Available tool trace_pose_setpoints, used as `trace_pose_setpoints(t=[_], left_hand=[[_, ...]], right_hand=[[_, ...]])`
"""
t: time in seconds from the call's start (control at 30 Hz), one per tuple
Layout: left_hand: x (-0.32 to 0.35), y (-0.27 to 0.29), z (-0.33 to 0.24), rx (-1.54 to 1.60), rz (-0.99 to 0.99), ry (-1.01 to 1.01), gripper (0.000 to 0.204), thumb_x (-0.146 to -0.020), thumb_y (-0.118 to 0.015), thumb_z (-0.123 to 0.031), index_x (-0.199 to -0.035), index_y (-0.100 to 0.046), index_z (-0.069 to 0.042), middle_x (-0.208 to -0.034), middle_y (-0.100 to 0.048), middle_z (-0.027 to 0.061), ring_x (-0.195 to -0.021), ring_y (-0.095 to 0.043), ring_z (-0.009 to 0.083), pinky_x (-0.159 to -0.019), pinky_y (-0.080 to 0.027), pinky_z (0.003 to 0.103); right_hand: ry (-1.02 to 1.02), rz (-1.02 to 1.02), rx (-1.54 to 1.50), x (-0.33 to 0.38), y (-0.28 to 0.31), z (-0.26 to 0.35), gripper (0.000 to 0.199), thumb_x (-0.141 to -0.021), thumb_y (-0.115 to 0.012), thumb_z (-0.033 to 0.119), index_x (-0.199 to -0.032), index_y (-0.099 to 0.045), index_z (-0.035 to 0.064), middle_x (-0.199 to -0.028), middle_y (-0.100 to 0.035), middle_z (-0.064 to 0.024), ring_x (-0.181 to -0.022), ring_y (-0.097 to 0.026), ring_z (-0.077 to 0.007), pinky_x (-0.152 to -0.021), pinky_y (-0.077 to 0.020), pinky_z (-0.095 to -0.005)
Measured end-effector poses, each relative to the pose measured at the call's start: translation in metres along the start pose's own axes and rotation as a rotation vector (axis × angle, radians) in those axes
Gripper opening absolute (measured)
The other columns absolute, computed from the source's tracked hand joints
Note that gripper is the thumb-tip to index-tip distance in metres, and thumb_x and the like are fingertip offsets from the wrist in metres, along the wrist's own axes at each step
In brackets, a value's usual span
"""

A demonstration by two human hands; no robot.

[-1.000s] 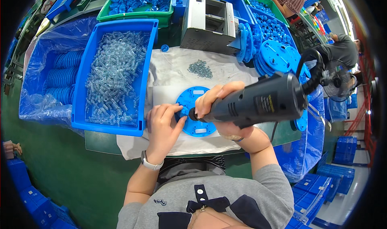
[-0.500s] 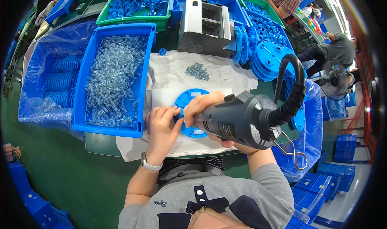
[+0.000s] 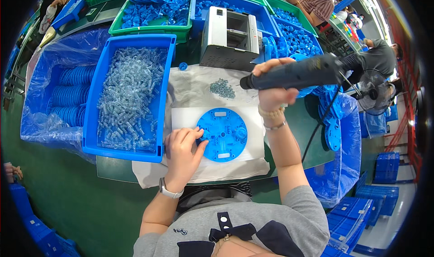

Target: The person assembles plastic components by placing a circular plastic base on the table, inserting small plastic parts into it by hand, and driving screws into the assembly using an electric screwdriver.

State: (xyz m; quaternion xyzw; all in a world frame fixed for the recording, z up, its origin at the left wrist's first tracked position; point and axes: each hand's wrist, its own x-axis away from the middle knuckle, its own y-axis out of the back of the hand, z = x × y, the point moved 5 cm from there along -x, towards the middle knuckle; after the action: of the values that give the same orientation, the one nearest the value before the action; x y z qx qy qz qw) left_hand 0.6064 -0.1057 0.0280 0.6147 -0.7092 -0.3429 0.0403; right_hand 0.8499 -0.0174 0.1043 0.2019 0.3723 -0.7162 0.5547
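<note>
A round blue plastic disc [image 3: 223, 133], studded with moulded ribs and small white inserts, lies flat on a white sheet [image 3: 187, 117] near the front edge of the green worktable [image 3: 113, 169]. The left hand [image 3: 182, 154] rests partly open, fingertips touching the disc's left rim. The right hand [image 3: 270, 84] is closed around a dark electric screwdriver [image 3: 296, 73], held well above the disc, its tip pointing left over a small pile of screws [image 3: 222, 88]. A blue bin of springs [image 3: 129, 96] crowds the sheet's left side.
</note>
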Motion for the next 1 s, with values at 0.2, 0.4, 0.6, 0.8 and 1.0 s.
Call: trace_pose_setpoints(t=[0.2,0.4,0.6,0.8,1.0], left_hand=[[-0.001,0.001,-0.001,0.009,0.011,0.017,0.024,-0.071,-0.078,-0.007,-0.094,-0.069,-0.005,-0.098,-0.068,0.0078,-0.093,-0.057,0.0258,-0.084,-0.043,0.037],[-0.002,0.001,0.001,0.005,0.004,0.012,0.025,-0.071,-0.078,-0.007,-0.094,-0.069,-0.005,-0.097,-0.068,0.0077,-0.092,-0.057,0.026,-0.084,-0.043,0.037],[-0.001,0.001,0.002,0.002,0.005,0.023,0.024,-0.073,-0.078,-0.014,-0.095,-0.07,-0.007,-0.099,-0.068,0.0031,-0.094,-0.058,0.023,-0.085,-0.039,0.037],[0.0,0.002,-0.001,-0.001,0.01,0.02,0.025,-0.071,-0.078,-0.007,-0.094,-0.07,-0.005,-0.099,-0.069,0.0082,-0.093,-0.057,0.0264,-0.085,-0.043,0.037],[-0.002,0.001,-0.002,0.014,0.021,0.024,0.024,-0.071,-0.078,-0.006,-0.094,-0.069,-0.004,-0.099,-0.068,0.0098,-0.094,-0.058,0.0268,-0.085,-0.044,0.038]], right_hand=[[-0.037,-0.054,0.204,0.001,0.013,-0.035,0.092,-0.071,-0.059,0.083,-0.11,-0.044,0.0008,-0.073,-0.059,-0.0129,-0.061,-0.061,-0.019,-0.055,-0.0501,-0.0279],[-0.042,-0.064,0.146,0.005,0.013,-0.039,0.091,-0.07,-0.06,0.082,-0.108,-0.046,0.0007,-0.071,-0.059,-0.012,-0.06,-0.061,-0.0181,-0.054,-0.0498,-0.0275],[-0.043,-0.043,0.146,0.008,0.007,-0.044,0.093,-0.068,-0.063,0.082,-0.11,-0.045,0.0006,-0.075,-0.06,-0.0131,-0.062,-0.061,-0.019,-0.054,-0.05,-0.0278],[-0.053,-0.032,0.126,0.007,0.012,-0.033,0.094,-0.067,-0.063,0.082,-0.113,-0.045,0.0023,-0.077,-0.059,-0.0125,-0.064,-0.061,-0.0204,-0.056,-0.0509,-0.0301],[-0.068,-0.08,0.082,0.006,0.023,0.005,0.098,-0.065,-0.052,0.091,-0.117,-0.044,0.0084,-0.077,-0.058,-0.0136,-0.063,-0.058,-0.0223,-0.061,-0.0497,-0.0362]])
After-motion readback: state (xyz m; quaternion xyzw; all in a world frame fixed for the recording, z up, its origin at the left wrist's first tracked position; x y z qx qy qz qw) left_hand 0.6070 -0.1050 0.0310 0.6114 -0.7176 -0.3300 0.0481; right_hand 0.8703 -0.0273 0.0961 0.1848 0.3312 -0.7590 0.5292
